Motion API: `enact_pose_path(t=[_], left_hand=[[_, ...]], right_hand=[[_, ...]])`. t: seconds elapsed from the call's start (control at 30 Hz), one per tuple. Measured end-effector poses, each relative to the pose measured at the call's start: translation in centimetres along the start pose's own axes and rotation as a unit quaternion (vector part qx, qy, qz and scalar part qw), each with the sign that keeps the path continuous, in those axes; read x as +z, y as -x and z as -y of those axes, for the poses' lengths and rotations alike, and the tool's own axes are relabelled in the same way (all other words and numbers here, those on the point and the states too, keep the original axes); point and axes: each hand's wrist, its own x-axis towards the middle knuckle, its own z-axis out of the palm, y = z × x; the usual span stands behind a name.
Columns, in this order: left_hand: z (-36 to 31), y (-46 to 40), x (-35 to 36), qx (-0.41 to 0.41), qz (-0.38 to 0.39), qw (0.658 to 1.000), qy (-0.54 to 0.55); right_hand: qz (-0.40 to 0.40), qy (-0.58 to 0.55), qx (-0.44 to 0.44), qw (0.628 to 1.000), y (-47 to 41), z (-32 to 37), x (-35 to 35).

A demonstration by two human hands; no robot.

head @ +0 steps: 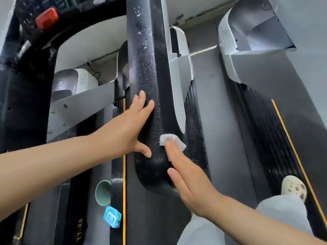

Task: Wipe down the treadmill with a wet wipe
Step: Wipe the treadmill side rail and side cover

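Note:
A black textured treadmill handrail [146, 71] runs from the top centre down to its rounded end near the middle. My left hand [129, 126] rests flat against its left side with the fingers straight. My right hand [184, 172] presses a crumpled white wet wipe [172, 140] against the rail's right side near the lower end, fingers straight over the wipe. Water droplets show on the upper part of the rail.
A red stop button [46, 18] sits on the console at top left. A pale green cup [103, 192] and a blue wipe packet [112, 217] lie on the side deck at the lower left. My grey trouser leg [200, 230] and my shoe [293, 188] are at the lower right, the shoe on the neighbouring belt.

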Motion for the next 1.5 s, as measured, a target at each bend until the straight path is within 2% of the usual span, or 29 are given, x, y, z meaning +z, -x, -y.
enact_pose_path(t=[0.1, 0.23, 0.3, 0.43, 0.5, 0.6, 0.63, 0.7, 0.77, 0.87, 0.93, 1.0, 1.07, 1.17, 1.27, 1.37, 1.5], left_hand=[[0.0, 0.0, 0.0, -0.005, 0.002, 1.000, 0.005], [-0.2, -0.1, -0.1, -0.007, 0.001, 1.000, 0.008], [-0.2, 0.0, -0.1, -0.009, 0.003, 1.000, 0.005], [-0.1, -0.1, 0.1, -0.001, 0.001, 1.000, 0.019], [0.1, -0.2, 0.2, -0.001, -0.003, 1.000, 0.021], [0.0, -0.3, 0.2, 0.002, -0.009, 1.000, 0.025], [0.0, -0.2, 0.3, 0.001, -0.012, 1.000, 0.028], [0.0, -0.2, 0.4, 0.004, -0.017, 0.999, 0.038], [0.2, -0.2, 0.4, 0.007, -0.022, 0.999, 0.043], [0.3, -0.3, 0.5, 0.005, -0.024, 0.999, 0.033], [0.1, -0.1, 0.5, 0.003, -0.022, 0.999, 0.030], [0.1, 0.0, 0.4, -0.003, -0.020, 0.999, 0.033], [0.0, 0.1, 0.4, -0.003, -0.017, 0.999, 0.037], [0.1, 0.1, 0.4, 0.001, -0.018, 0.999, 0.037], [0.2, 0.0, 0.4, 0.002, -0.023, 0.999, 0.036], [0.1, 0.1, 0.4, 0.001, -0.034, 0.999, 0.032], [0.3, 0.1, 0.6, 0.005, -0.044, 0.999, 0.031]], right_hand=[[0.010, -0.037, 0.080, 0.996, 2.3, -1.2, 1.2], [-0.085, -0.096, 0.122, 0.984, -2.6, -2.0, -0.7], [-0.083, -0.105, 0.109, 0.985, -2.5, -1.9, -0.5], [-0.020, -0.093, 0.072, 0.993, 2.9, -1.0, 2.4], [-0.047, -0.101, 0.064, 0.992, 0.6, -1.4, 1.4], [-0.115, -0.110, 0.109, 0.981, -4.6, -2.1, -1.5], [-0.117, -0.111, 0.090, 0.983, -4.6, -1.8, -1.5], [-0.075, -0.088, 0.040, 0.992, -1.4, -1.5, 0.4], [-0.027, -0.093, 0.030, 0.995, 2.5, -0.7, 2.3], [-0.055, -0.110, 0.023, 0.992, 0.2, -1.5, 1.1], [-0.098, -0.113, 0.069, 0.986, -3.8, -2.0, -1.3], [-0.106, -0.118, 0.073, 0.985, -4.8, -2.0, -1.9], [-0.066, -0.113, 0.060, 0.990, -1.1, -1.6, -0.1], [0.012, -0.042, 0.033, 0.999, 4.8, -0.8, 3.1], [-0.061, -0.060, -0.047, 0.995, 1.4, -0.4, 2.1], [-0.098, -0.049, -0.034, 0.993, -2.6, -0.3, 0.4], [-0.016, -0.005, -0.054, 0.998, 3.4, -2.2, 2.5]])
